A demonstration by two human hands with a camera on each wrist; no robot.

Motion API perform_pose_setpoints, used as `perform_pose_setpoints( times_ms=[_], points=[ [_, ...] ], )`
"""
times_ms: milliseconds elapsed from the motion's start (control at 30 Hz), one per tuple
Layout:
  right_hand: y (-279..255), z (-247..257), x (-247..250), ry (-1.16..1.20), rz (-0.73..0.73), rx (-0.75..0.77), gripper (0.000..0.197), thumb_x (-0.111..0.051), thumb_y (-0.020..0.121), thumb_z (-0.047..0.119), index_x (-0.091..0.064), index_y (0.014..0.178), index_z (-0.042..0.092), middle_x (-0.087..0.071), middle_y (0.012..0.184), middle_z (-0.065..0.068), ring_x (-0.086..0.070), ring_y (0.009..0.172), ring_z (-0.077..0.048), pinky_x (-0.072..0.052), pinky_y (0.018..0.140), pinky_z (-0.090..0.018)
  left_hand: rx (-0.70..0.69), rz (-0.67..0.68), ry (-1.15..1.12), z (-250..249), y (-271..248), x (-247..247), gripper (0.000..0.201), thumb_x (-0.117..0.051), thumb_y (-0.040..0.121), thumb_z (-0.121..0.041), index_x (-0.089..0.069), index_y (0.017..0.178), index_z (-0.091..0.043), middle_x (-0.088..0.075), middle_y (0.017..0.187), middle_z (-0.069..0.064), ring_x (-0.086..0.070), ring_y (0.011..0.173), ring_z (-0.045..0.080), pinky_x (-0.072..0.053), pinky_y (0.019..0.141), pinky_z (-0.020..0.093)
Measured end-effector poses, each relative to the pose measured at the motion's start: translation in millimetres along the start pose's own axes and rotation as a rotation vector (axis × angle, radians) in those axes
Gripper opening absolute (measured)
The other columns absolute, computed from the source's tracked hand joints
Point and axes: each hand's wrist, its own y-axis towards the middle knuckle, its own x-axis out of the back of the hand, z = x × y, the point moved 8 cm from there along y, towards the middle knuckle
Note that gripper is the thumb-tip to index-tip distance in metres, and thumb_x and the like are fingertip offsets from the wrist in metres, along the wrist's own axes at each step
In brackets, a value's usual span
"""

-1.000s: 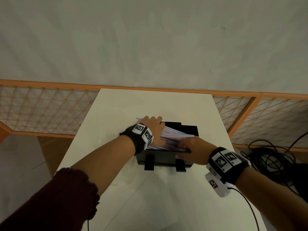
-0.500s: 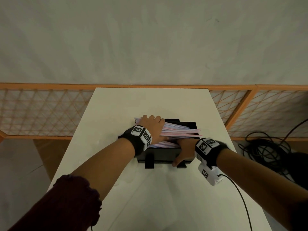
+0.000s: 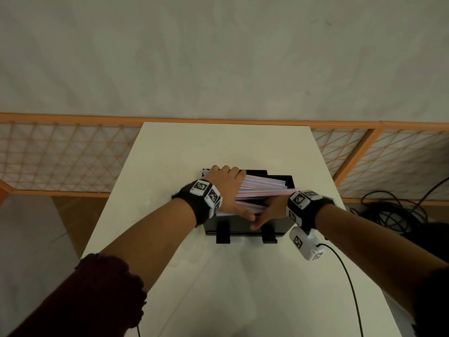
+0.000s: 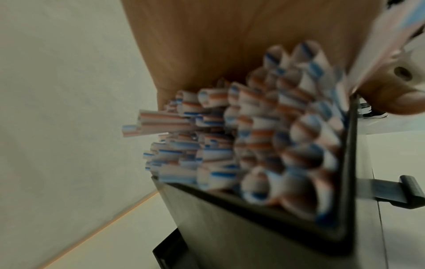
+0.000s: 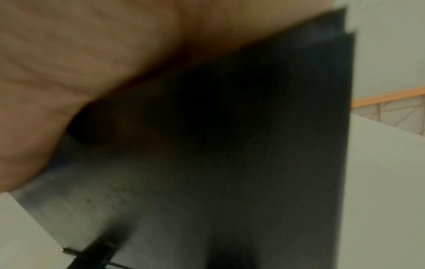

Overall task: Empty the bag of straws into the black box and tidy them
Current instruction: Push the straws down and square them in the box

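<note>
1. Right hand [image 3: 268, 211]: a second ago it lay on top of the straw pile at mid-frame; half a second ago it had dropped to the near wall of the black box [image 3: 245, 224]; now it sits at the box's near right corner, thumb running down the front wall, fingers hidden behind the rim among the straws. Whether those fingers hold any straws cannot be told. The right wrist view is blurred: only palm against black wall.

2. Left hand [image 3: 227, 188]: place unchanged over the second, centre of the head view. It lies across the left part of the striped straws [image 3: 264, 187], fingers curled over the far side of the bundle, thumb reaching along the near side. Grip: a loose clasp on the straws.

3. Straws: in the box, heaped above the rim, lying left to right. Some tips poke past the left edge of the box, and the left wrist view shows ragged ends, two jutting out further. A few long ones overshoot the right edge.

4. No bag in any view.

5. Reading: emptying looks done; this is the tidying. Right hand's shift suggests steadying the box while ends get squared.

6. Box stands on the white worktop [image 3: 218, 147].
</note>
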Motion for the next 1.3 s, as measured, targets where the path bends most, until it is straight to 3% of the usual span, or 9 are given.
perform_pose_setpoints(
  times_ms=[133, 267, 467, 600, 733, 933, 1000, 1133, 1300],
  points=[
    [4, 0, -1, 0.005, -0.024, 0.028, 0.094, -0.082, 0.051, 0.058, -0.042, 0.135, 0.039, -0.052, 0.133, 0.010, -0.045, 0.126, -0.017, -0.033, 0.101, -0.028, -0.024, 0.020, -0.016, 1, -2, -1, 0.127, -0.042, 0.053, -0.094, -0.021, 0.146, -0.011, -0.038, 0.144, 0.005, -0.044, 0.123, 0.026, -0.034, 0.104, 0.042],
    [4, -1, 1, -0.027, -0.035, 0.001, 0.101, -0.078, 0.046, 0.066, -0.039, 0.136, 0.040, -0.050, 0.136, 0.010, -0.044, 0.128, -0.019, -0.033, 0.106, -0.032, -0.008, 0.034, -0.044, 2, -2, -3, 0.124, -0.042, 0.055, -0.093, -0.019, 0.147, -0.012, -0.035, 0.147, 0.004, -0.041, 0.126, 0.026, -0.032, 0.106, 0.043],
    [1, -1, -2, 0.008, 0.037, -0.046, 0.097, -0.081, 0.059, 0.053, -0.034, 0.141, 0.032, -0.047, 0.135, 0.007, -0.042, 0.127, -0.020, -0.032, 0.099, -0.028, -0.029, 0.071, -0.113, 2, -5, -3, 0.118, -0.048, 0.060, -0.088, -0.017, 0.147, -0.014, -0.033, 0.148, 0.004, -0.039, 0.129, 0.025, -0.029, 0.108, 0.041],
    [0, -7, 0, -0.019, 0.070, -0.097, 0.112, -0.077, 0.038, 0.073, -0.040, 0.136, 0.034, -0.049, 0.136, 0.003, -0.045, 0.123, -0.022, -0.037, 0.104, -0.035, -0.023, 0.169, -0.225, 5, -5, 3, 0.114, -0.055, 0.063, -0.082, -0.017, 0.148, -0.016, -0.032, 0.149, 0.003, -0.036, 0.131, 0.024, -0.026, 0.111, 0.041],
    [-7, 0, 8, -0.015, 0.063, -0.028, 0.090, -0.078, 0.064, 0.053, -0.036, 0.140, 0.029, -0.047, 0.133, 0.005, -0.041, 0.128, -0.018, -0.029, 0.102, -0.026, -0.009, 0.234, -0.269, 6, -4, 6, 0.108, -0.060, 0.068, -0.076, -0.018, 0.148, -0.018, -0.033, 0.148, 0.002, -0.037, 0.131, 0.024, -0.027, 0.111, 0.039],
    [-23, 11, 28, -0.192, -0.011, 0.002, 0.088, -0.077, 0.062, 0.057, -0.041, 0.137, 0.027, -0.053, 0.126, 0.006, -0.049, 0.121, -0.020, -0.035, 0.101, -0.026, -0.025, 0.193, -0.313, 7, -6, 14, 0.114, -0.063, 0.063, -0.076, -0.016, 0.148, -0.017, -0.034, 0.148, 0.002, -0.039, 0.130, 0.023, -0.030, 0.110, 0.037],
    [-22, 8, 36, -0.247, -0.001, -0.018, 0.084, -0.074, 0.056, 0.065, -0.053, 0.127, 0.025, -0.060, 0.121, 0.001, -0.055, 0.112, -0.021, -0.041, 0.101, -0.031, -0.024, 0.195, -0.332, 7, -8, 17, 0.120, -0.067, 0.058, -0.076, -0.014, 0.149, -0.017, -0.032, 0.149, 0.000, -0.037, 0.132, 0.022, -0.031, 0.111, 0.038],
    [-16, 3, 40, -0.277, -0.008, -0.013, 0.103, -0.064, 0.030, 0.076, -0.060, 0.119, 0.024, -0.066, 0.116, -0.001, -0.060, 0.105, -0.022, -0.046, 0.098, -0.038, -0.020, 0.201, -0.333, 4, -8, 16, 0.125, -0.072, 0.054, -0.074, -0.012, 0.149, -0.018, -0.031, 0.150, 0.001, -0.038, 0.132, 0.023, -0.033, 0.110, 0.041],
    [-26, 7, 37, -0.209, -0.078, 0.012, 0.080, -0.077, 0.063, 0.052, -0.049, 0.131, 0.021, -0.058, 0.128, -0.003, -0.053, 0.117, -0.024, -0.041, 0.102, -0.033, 0.020, 0.160, -0.324, 3, -5, 8, 0.114, -0.071, 0.060, -0.069, -0.018, 0.148, -0.019, -0.038, 0.143, 0.002, -0.042, 0.126, 0.024, -0.035, 0.105, 0.040]
  ],
)
